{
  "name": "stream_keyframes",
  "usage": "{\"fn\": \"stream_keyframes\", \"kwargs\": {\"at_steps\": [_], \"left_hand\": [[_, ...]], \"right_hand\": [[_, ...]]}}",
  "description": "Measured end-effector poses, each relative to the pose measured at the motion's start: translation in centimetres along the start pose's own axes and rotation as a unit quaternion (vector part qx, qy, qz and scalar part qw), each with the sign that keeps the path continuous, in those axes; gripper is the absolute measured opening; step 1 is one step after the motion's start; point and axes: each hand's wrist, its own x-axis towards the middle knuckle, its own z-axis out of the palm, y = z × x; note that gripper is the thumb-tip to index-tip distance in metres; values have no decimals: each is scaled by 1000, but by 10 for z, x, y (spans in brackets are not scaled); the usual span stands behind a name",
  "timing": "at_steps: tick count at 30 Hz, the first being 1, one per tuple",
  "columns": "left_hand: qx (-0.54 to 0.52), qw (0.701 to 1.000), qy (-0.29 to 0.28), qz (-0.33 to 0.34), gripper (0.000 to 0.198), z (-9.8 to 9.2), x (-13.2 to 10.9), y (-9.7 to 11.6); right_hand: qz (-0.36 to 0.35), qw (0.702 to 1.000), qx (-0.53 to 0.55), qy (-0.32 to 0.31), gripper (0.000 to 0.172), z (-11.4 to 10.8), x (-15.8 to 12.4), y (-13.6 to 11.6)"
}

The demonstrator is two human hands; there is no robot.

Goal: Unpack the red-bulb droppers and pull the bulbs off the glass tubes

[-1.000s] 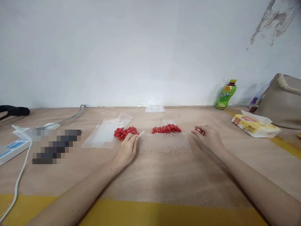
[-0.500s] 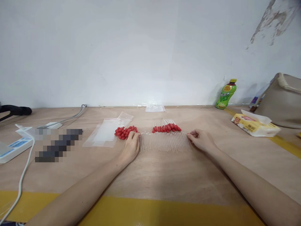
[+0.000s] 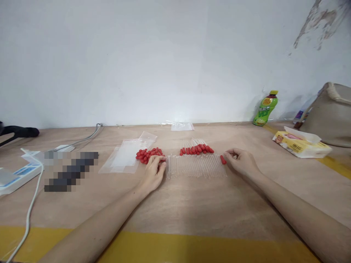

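Observation:
A row of clear thin tubes [image 3: 196,166] lies side by side on the wooden table between my hands. Behind it, several tubes fitted with red rubber bulbs [image 3: 197,149] lie together. One red bulb [image 3: 223,159] sits at the right end of the row, just beside the fingertips of my right hand [image 3: 241,160], which is open. My left hand [image 3: 155,170] is at the row's left end, against a pile of loose red bulbs [image 3: 145,155]; its thumb and fingers are bent together, and what they hold, if anything, is too small to make out.
Clear plastic bags [image 3: 123,155] lie left of the pile. Further left are a power strip [image 3: 20,177] and cables. At the right stand a green bottle [image 3: 265,109], a yellow tissue pack [image 3: 301,144] and a beige bag [image 3: 329,113].
A red bulb now shows at the right end of the tube row, and my right fingertips have drawn slightly away from the row. The fingers of my left hand have shifted at the pile.

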Motion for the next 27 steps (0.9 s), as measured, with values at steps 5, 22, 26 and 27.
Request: {"fn": "stream_keyframes", "kwargs": {"at_steps": [5, 22, 26, 27], "left_hand": [[-2, 999, 13, 34, 17, -4, -1, 2], [128, 973, -107, 161, 50, -25, 3, -2], [133, 974, -74, 168, 48, -24, 3, -7], [131, 975, -59, 169, 45, -23, 3, -7]], "right_hand": [[-126, 991, -39, -18, 26, 4, 14, -18], [-193, 979, -24, 68, 22, 36, 34, -34], [-155, 976, 79, 127, 26, 28, 27, -39], [-147, 975, 104, 132, 27, 24, 23, -39]]}}
